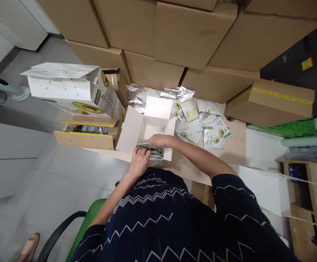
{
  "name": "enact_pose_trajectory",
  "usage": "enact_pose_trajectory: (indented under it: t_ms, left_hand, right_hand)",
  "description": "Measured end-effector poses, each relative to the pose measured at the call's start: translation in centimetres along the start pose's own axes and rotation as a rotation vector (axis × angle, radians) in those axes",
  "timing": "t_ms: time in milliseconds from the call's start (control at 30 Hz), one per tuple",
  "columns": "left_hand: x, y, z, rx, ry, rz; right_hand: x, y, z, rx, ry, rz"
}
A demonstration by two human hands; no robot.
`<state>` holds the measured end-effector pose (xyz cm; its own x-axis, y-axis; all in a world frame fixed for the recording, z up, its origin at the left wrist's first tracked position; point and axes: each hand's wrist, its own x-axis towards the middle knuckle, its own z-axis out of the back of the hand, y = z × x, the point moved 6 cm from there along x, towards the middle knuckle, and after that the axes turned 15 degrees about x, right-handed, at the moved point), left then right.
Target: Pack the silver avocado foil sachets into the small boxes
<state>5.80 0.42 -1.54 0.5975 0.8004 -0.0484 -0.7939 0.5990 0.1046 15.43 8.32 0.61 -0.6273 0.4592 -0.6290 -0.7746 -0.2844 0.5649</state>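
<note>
An open white box (154,127) stands at the near edge of the table, its flaps spread outward. Green-and-white sachets (157,153) are packed upright in a row along its near side. My right hand (160,141) reaches in over the right flap, closed, with its fingertips down at the sachets. What the fingertips grip is partly hidden. At the near-left rim, my left hand (140,162) is bent over the box wall, fingers together and touching the sachets, thumb toward the near side. Loose avocado-print sachets (214,136) lie to the right of the box.
Silver pouches (136,96) are heaped behind the box. Printed "Super Meal" cartons (76,87) and an open brown carton (84,140) stand at left. Stacked cardboard boxes (153,69) wall off the back. Another carton (270,102) sits at right; a green chair (93,214) is lower left.
</note>
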Motion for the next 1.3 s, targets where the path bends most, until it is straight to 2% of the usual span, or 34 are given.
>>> enact_pose_trajectory:
  t_ms: [167, 267, 400, 500, 567, 633, 700, 733, 767, 800, 867, 900, 967, 1033, 1167, 1300]
  left_hand:
    - [-0.3, 0.3, 0.3, 0.008, -0.126, 0.056]
    - [-0.3, 0.3, 0.0, 0.002, -0.145, 0.05]
    - [-0.2, 0.4, -0.5, -0.004, -0.135, 0.029]
    - [-0.1, 0.5, -0.6, 0.0, -0.13, 0.03]
    - [-0.1, 0.4, -0.6, 0.008, -0.119, 0.021]
    - [-0.2, 0.3, -0.4, 0.027, -0.108, 0.02]
    - [-0.2, 0.2, -0.3, 0.043, -0.098, 0.028]
    - [-0.2, 0.2, -0.3, 0.045, -0.095, 0.032]
    - [-0.3, 0.1, -0.4, 0.043, -0.093, 0.034]
    - [-0.3, 0.1, -0.4, 0.039, -0.094, 0.034]
    - [-0.3, 0.1, -0.6, 0.027, -0.106, 0.033]
    - [-0.2, 0.1, -0.6, 0.019, -0.117, 0.03]
    - [-0.1, 0.1, -0.7, -0.003, -0.139, 0.019]
    - [-0.1, 0.1, -0.7, -0.022, -0.155, 0.005]
    - [-0.1, 0.0, -0.3, -0.012, -0.172, -0.009]
    - [-0.2, -0.1, -0.2, -0.001, -0.167, 0.003]
  right_hand:
    - [0.8, -1.0, -1.2, -0.015, 0.072, -0.037]
    - [0.4, -0.8, -1.5, -0.006, 0.072, -0.025]
    - [-1.0, -0.3, -1.0, 0.12, -0.013, 0.017]
    - [-3.4, -0.3, -0.1, 0.365, -0.132, 0.119]
    - [-5.4, -1.6, 0.6, 0.704, -0.278, 0.224]
    - [-7.5, -5.0, 1.2, 1.095, -0.544, 0.286]
    - [-9.2, -10.4, 0.8, 1.35, -0.908, 0.197]
    - [-10.0, -13.3, 0.1, 1.374, -1.076, 0.074]
    - [-10.5, -16.1, -0.6, 1.328, -1.201, -0.093]
    - [-10.8, -18.5, -1.3, 1.218, -1.262, -0.28]
    - [-10.6, -22.2, -1.9, 0.927, -1.26, -0.575]
    - [-10.2, -23.5, -1.8, 0.793, -1.236, -0.65]
    - [-9.0, -25.4, -0.8, 0.622, -1.216, -0.708]
    - [-7.5, -26.8, 0.5, 0.553, -1.206, -0.745]
    - [-4.5, -28.7, 2.1, 0.553, -1.114, -0.828]
    - [-3.7, -29.0, 2.3, 0.562, -1.079, -0.786]
